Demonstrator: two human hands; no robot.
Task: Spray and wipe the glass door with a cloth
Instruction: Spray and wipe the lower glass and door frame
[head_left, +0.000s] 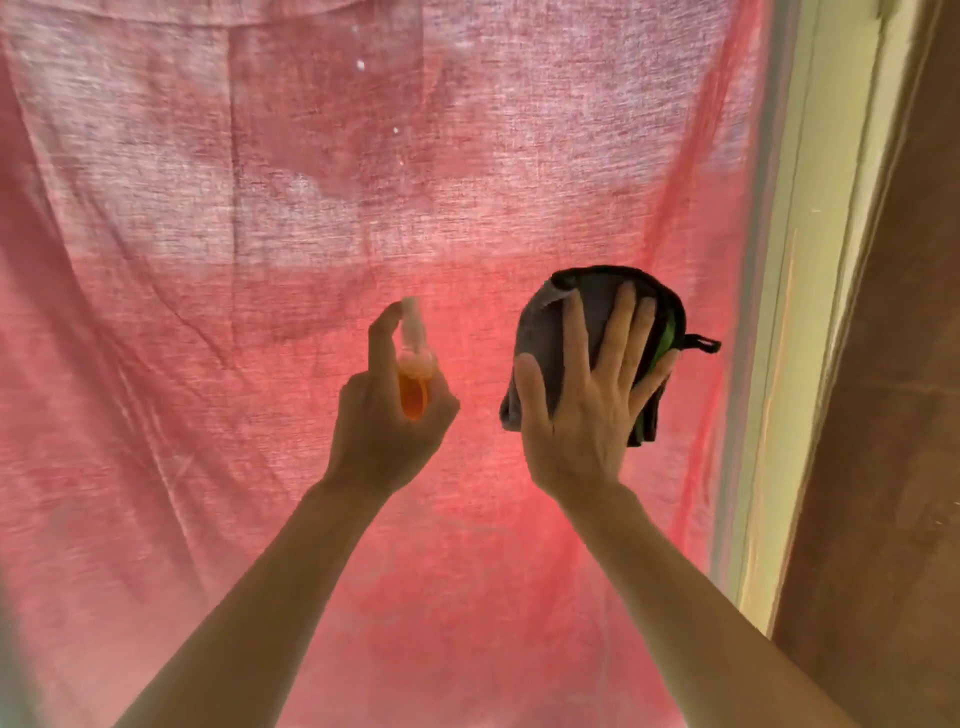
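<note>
Reaching up from the near edge, the left hand (387, 415) grips a small orange spray bottle (413, 374), forefinger on its nozzle. Just right, the right hand (587, 410) presses a folded grey-green cloth (597, 322) with spread, straight fingers against the glass door (756, 218). Behind hangs a pink curtain (260, 208); far right, the door frame (810, 260).
</note>
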